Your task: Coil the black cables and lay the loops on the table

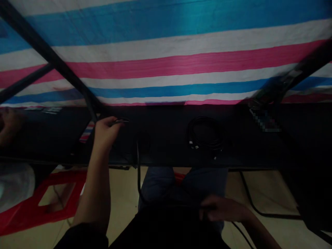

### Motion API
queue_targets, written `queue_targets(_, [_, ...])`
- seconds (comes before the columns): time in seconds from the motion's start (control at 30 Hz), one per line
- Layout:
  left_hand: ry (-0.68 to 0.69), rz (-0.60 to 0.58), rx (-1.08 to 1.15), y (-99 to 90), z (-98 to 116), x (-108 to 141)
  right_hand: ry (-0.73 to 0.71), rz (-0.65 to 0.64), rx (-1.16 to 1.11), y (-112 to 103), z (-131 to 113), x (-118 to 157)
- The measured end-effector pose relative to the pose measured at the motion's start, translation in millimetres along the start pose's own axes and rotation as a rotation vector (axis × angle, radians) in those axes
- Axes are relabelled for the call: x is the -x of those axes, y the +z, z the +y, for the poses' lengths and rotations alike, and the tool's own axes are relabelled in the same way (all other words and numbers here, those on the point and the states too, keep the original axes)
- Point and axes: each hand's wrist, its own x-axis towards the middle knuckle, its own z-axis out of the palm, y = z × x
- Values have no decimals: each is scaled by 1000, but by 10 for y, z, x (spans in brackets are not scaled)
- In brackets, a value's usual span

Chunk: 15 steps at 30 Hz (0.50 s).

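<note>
At the far left, another person's hand (11,122) is resting near the back edge of the black table (166,152), and a red stool (75,193) is standing below the front edge. Next comes the left hand (105,135), reaching over the table's left part, nearer the back edge than the front. It is pinching a thin item (122,121) between thumb and fingers, the tips closed on it. The item is pointing right, away from the palm — its long axis running roughly along the back edge — and its pale glint is showing, though the dimness is hiding what it is.

Right of that hand, a black cable (138,166) is bending over the front edge and hanging toward the lap, its long axis running nearly straight down. Farther right, coiled cables (220,136) are lying between back and front edges, their pale ends pointing toward the front edge. Below that edge, the right hand (223,207) is hovering over the lap, blurred, its fingers curling — whether they are gripping anything, I cannot tell. Toward the back edge's right part, a flat device (266,120) is lying beside a dark post (295,76).
</note>
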Motion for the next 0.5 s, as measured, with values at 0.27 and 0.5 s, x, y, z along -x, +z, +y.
queue_targets(0.27, [170,-147,-59,266,341,231,-71,169,350,430,-903,-930])
queue_targets(0.5, [210,-312,113,529,419,508,-391,-167,-47,459,-1228,-1158])
